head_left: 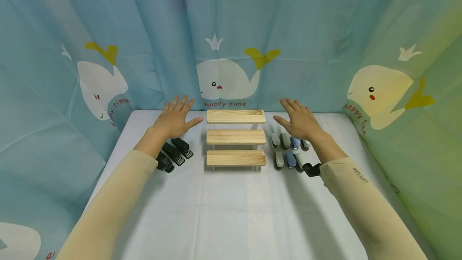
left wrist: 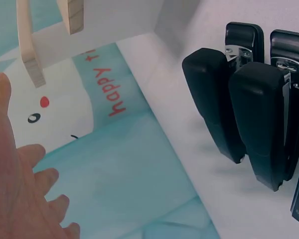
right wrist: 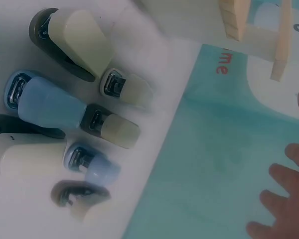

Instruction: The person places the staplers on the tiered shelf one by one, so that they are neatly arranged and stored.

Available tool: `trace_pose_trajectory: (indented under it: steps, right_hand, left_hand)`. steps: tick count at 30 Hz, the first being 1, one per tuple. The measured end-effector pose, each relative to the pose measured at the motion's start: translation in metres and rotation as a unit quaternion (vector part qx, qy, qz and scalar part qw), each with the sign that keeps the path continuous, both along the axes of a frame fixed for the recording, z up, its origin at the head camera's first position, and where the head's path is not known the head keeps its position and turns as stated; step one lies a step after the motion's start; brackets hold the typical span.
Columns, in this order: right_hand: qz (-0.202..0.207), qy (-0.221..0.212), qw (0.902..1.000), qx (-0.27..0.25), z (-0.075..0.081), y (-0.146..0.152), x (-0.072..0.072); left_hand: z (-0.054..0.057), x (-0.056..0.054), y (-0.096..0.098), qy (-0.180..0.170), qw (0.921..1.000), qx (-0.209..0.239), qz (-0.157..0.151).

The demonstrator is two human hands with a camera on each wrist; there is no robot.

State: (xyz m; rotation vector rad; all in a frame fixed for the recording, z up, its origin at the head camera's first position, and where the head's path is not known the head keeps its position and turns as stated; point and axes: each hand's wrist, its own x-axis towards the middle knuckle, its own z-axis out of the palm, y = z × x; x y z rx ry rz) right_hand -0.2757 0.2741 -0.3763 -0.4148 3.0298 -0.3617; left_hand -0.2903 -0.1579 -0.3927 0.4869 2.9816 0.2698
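Both hands hold nothing, their fingers spread and palms turned down. My left hand [head_left: 174, 120] hovers left of the three-step wooden stand, just beyond several black staplers [head_left: 174, 154]. In the left wrist view those black staplers [left wrist: 256, 114] lie side by side, away from the fingers. My right hand [head_left: 298, 120] is held right of the stand, partly over several small staplers [head_left: 290, 159] in grey, blue and off-white. These show in the right wrist view as two rows, with a blue stapler [right wrist: 50, 102] among them; the fingers are apart from them.
The stand has three wooden shelves [head_left: 236, 158] on pale supports at the middle of the white-covered table [head_left: 231, 212]. A blue whale-print curtain [head_left: 231, 19] encloses the back and sides. A black object [head_left: 311, 170] shows beside the right sleeve.
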Motion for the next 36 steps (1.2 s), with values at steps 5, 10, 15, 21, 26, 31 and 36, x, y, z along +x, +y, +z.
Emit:
trace_pose_trajectory:
  steps: [5, 10, 15, 21, 26, 31, 36]
  right_hand:
    - [0.008, 0.002, 1.0, 0.002, 0.0, 0.001, 0.0]
    - [0.015, 0.002, 0.9999, -0.001, 0.0, 0.002, 0.0]
    - [0.028, 0.002, 0.9996, 0.003, 0.0, 0.004, 0.003]
    - [0.031, -0.01, 0.9995, 0.005, -0.005, 0.008, 0.003]
    - [0.031, -0.013, 0.9994, 0.0, -0.009, 0.008, 0.003]
    - [0.031, -0.014, 0.9994, -0.008, -0.015, 0.011, 0.004]
    - [0.027, -0.021, 0.9993, -0.017, -0.024, 0.015, 0.005]
  left_hand:
    - [0.0, 0.003, -0.002, 0.006, 1.0, 0.004, -0.003]
    - [-0.003, 0.006, -0.005, 0.01, 0.9998, 0.016, -0.007]
    - [-0.005, 0.01, -0.005, 0.011, 0.9995, 0.027, -0.011]
    - [-0.009, 0.014, -0.004, 0.007, 0.9994, 0.03, -0.019]
    - [-0.013, 0.018, -0.005, 0.005, 0.9989, 0.04, -0.023]
    - [-0.02, 0.022, -0.006, 0.008, 0.9976, 0.063, -0.027]
    - [-0.031, 0.025, -0.005, 0.001, 0.9959, 0.084, -0.032]
